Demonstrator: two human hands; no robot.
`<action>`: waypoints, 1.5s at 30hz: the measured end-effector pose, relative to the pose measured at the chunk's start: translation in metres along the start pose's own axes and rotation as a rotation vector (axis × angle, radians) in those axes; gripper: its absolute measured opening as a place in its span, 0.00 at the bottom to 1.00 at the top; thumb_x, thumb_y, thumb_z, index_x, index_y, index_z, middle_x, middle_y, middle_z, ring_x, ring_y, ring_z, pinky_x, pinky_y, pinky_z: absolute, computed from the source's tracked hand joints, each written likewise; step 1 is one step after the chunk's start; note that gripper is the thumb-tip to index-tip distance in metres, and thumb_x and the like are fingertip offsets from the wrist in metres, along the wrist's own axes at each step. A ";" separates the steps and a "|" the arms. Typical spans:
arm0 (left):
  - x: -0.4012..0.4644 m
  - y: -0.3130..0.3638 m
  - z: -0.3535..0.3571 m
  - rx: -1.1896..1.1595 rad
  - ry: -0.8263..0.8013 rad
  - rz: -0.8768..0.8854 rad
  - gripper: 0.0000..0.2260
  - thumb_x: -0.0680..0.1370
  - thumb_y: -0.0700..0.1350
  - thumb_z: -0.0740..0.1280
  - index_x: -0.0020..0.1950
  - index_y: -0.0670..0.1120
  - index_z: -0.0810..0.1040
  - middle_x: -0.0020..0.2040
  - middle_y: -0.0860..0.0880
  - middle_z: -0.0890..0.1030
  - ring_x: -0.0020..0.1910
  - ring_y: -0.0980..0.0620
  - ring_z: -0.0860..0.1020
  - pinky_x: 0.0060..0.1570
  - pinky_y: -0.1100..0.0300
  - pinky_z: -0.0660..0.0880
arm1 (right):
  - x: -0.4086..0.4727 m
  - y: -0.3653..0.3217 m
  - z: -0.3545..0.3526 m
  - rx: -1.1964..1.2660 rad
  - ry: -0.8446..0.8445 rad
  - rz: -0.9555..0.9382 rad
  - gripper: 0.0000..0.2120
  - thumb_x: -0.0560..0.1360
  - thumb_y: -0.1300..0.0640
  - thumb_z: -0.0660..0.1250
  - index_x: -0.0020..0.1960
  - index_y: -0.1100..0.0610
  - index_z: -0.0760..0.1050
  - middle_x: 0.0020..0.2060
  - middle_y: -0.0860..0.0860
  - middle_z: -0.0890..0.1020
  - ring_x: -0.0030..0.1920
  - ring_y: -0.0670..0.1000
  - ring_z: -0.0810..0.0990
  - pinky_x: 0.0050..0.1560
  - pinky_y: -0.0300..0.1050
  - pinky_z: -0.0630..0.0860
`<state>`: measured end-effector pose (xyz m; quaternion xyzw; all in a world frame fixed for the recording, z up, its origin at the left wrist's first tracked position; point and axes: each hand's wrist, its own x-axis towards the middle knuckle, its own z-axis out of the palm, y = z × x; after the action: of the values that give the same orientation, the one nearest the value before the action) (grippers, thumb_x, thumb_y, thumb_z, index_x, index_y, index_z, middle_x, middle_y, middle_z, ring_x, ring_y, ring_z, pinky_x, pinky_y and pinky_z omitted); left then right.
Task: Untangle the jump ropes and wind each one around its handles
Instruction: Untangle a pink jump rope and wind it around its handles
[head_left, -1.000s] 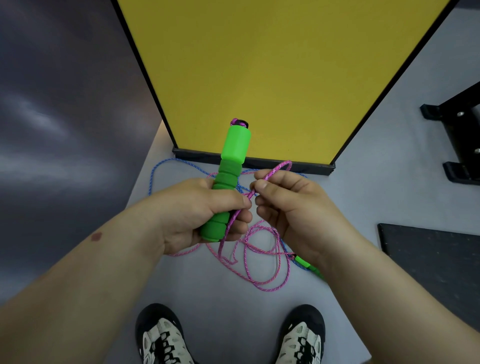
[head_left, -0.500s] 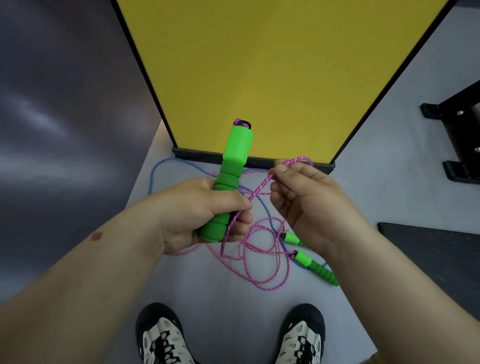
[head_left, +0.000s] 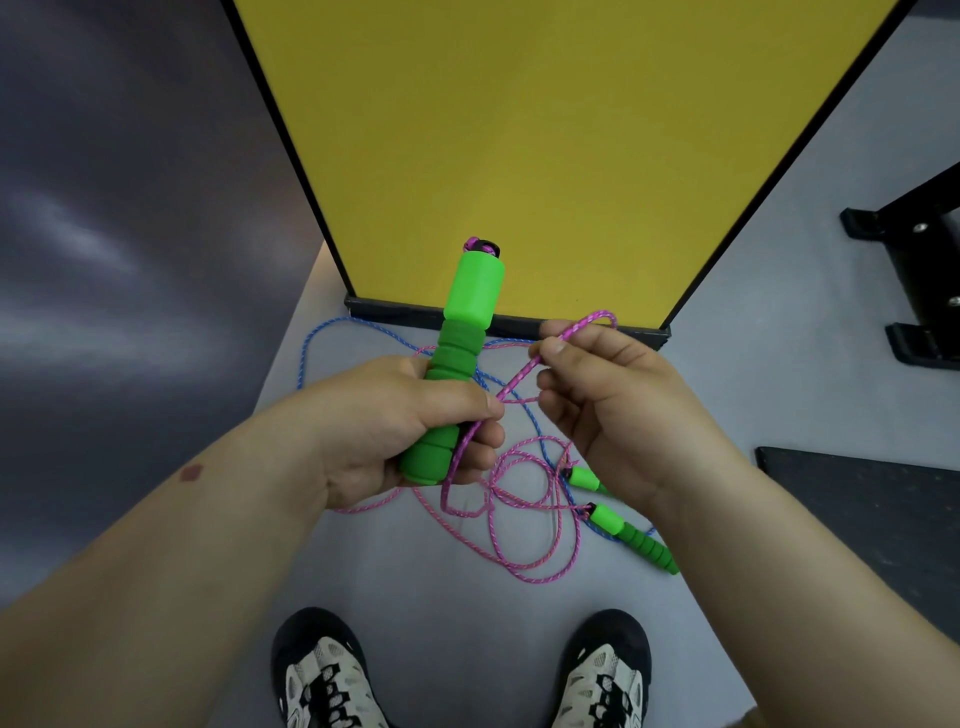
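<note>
Green foam, ribbed and squashy-looking, fills the left hand (head_left: 395, 431) at frame centre: fingers curled right round the lower grip of the held handle (head_left: 457, 364), thumb pressing the pink rope (head_left: 524, 540) against it. The handle's long axis runs up the frame, tilted a little right, with its smooth hard-plastic cap and dark swivel end pointing at the yellow panel (head_left: 545, 130).

Just right of it, the right hand (head_left: 618, 410) pinches that same pink braided cord between thumb and forefinger, a small loop poking out above the knuckles. The short stretch between the two hands slants down-left, fairly taut, and that's the bit that matters: the right hand is the free one, level with the handle's ribbed middle, so a wrap would mean carrying the cord across the handle's axis, I'd say.

Below the hands, the rest of the pink rope lies in loose overlapping loops on the grey floor (head_left: 467, 613), crossing the thinner-looking blue rope (head_left: 306, 348), which arcs out left of centre. Two more green handles lie lower right: the far handle (head_left: 636, 540) with its ribbed foam in full view, the half-hidden handle (head_left: 584, 477) tucked under the right wrist. Still tangled down there, by the look of it.
</note>
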<state>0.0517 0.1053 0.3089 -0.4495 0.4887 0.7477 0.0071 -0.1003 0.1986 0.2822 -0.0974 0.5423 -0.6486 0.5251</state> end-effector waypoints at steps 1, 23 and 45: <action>0.000 0.000 0.000 0.003 -0.002 0.000 0.03 0.78 0.40 0.70 0.48 0.40 0.79 0.38 0.44 0.83 0.33 0.50 0.80 0.38 0.57 0.81 | 0.001 -0.002 -0.001 0.020 0.025 -0.009 0.05 0.78 0.65 0.68 0.52 0.59 0.81 0.39 0.52 0.83 0.33 0.46 0.78 0.36 0.36 0.78; -0.001 0.001 0.001 0.007 0.013 0.006 0.04 0.78 0.40 0.71 0.47 0.40 0.80 0.38 0.44 0.83 0.33 0.50 0.81 0.39 0.56 0.82 | -0.003 0.005 0.004 -0.012 -0.039 0.021 0.07 0.77 0.65 0.68 0.55 0.59 0.81 0.40 0.52 0.83 0.33 0.45 0.78 0.35 0.36 0.78; -0.001 0.001 0.002 0.014 0.020 0.006 0.05 0.78 0.41 0.70 0.50 0.40 0.81 0.39 0.44 0.83 0.33 0.51 0.81 0.39 0.57 0.81 | -0.006 0.010 0.006 -0.107 -0.122 0.021 0.07 0.77 0.65 0.69 0.54 0.59 0.81 0.38 0.52 0.80 0.34 0.45 0.78 0.36 0.36 0.77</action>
<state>0.0507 0.1064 0.3104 -0.4557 0.4952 0.7397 0.0030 -0.0878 0.2010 0.2792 -0.1589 0.5442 -0.6059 0.5580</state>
